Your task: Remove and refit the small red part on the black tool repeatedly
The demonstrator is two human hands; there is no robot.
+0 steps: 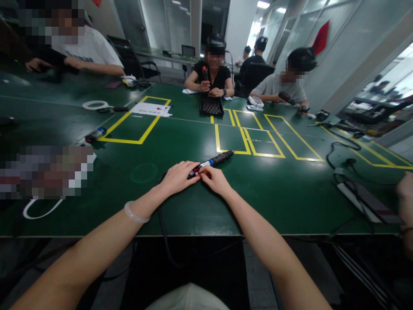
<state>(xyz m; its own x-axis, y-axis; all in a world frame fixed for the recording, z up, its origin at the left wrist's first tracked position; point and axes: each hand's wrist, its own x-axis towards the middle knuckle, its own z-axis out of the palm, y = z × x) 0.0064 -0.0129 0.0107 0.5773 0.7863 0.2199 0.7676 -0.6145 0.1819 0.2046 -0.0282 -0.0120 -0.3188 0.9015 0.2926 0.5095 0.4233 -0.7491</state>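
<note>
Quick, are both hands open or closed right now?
Left hand: closed, holding the electric screwdriver near its cord end.
Right hand: partly curled, touching it; whether it grips cannot be told.

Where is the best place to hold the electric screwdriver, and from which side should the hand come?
Probably grip the electric screwdriver by its black front section, coming from the right and above, across its length. The body is long and slim, slanting away to the right, and this section is uncovered, whereas the left hand and right hand crowd the rear.
</note>
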